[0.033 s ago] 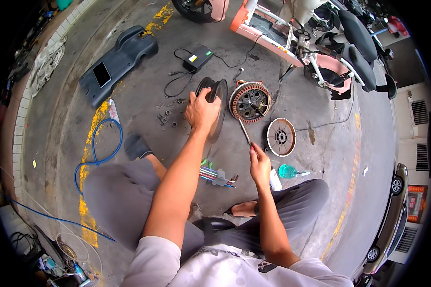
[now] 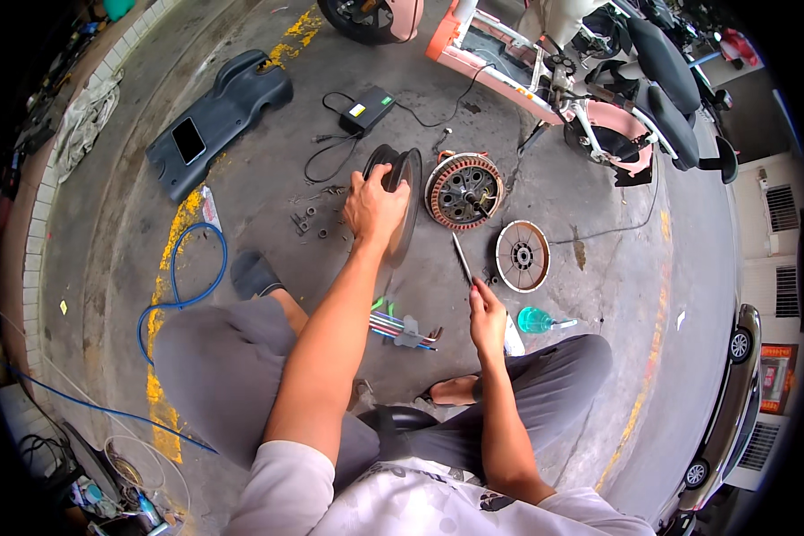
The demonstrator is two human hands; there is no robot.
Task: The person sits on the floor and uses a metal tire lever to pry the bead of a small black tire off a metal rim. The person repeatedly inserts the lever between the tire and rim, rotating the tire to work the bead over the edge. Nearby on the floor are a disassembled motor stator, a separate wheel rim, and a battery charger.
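My left hand (image 2: 373,207) is wrapped over the top edge of a black wheel rim (image 2: 410,192), which stands on its edge on the concrete. In my right hand (image 2: 487,317) is a slim grey metal rod-shaped tool (image 2: 461,255), whose exact kind I cannot make out; its tip points away from me. Just beyond the tip lies a motor stator (image 2: 464,192) with a ring of copper windings and a central shaft. A round metal motor cover (image 2: 523,256) rests flat to the right of the tool. Several colored hex keys (image 2: 400,330) in a holder lie between my feet.
Loose bolts and nuts (image 2: 308,221) lie left of the rim. A black charger (image 2: 366,111) with cables sits farther off, near a dark plastic panel (image 2: 219,121) bearing a phone (image 2: 188,141). A pink scooter (image 2: 509,71) stands beyond. A teal bottle (image 2: 534,320) is near my right knee.
My right hand has drawn slightly back toward me, and the tool's tip has moved away from the stator's edge. My left hand stays on the rim.
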